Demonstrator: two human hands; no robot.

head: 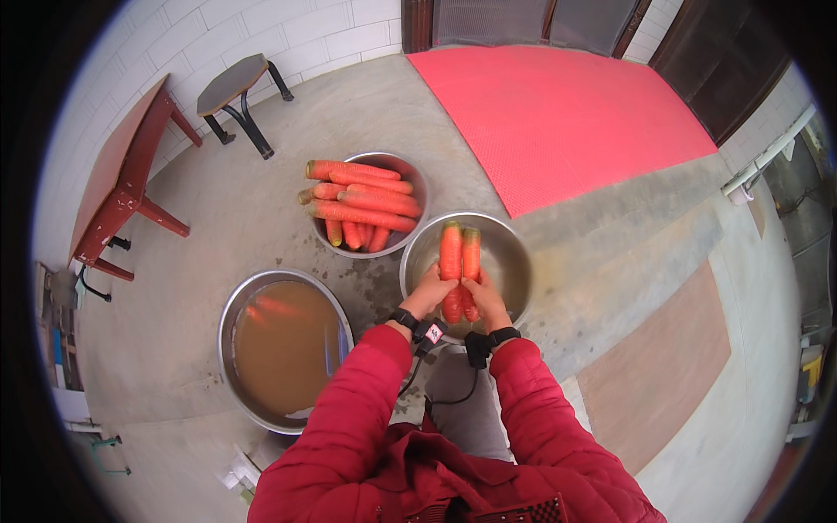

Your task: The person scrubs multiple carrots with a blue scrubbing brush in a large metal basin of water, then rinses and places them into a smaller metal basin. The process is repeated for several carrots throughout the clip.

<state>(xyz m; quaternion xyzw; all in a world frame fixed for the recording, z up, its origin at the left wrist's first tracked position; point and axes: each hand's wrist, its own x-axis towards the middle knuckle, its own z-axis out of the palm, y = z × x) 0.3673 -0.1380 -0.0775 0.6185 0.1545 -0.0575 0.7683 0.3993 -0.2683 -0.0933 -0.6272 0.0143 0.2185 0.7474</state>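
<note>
Over a metal basin with clear water [516,261], my left hand [429,289] grips one large orange carrot [451,252]. My right hand [485,294] holds a second carrot [471,255] right beside it; both have greenish tops pointing away from me. Just beyond to the left, a metal bowl [424,189] is heaped with several carrots [369,199]. Nearer on the left stands a wide metal basin [229,353] of muddy brown water, where reddish carrots [271,307] show dimly under the surface.
A red wooden table [124,170] and a small stool [233,85] with black legs stand by the white wall at the far left. A pink mat [569,118] lies before the doors. Wet spots mark the concrete floor between the basins. A black cable joins my wrist straps.
</note>
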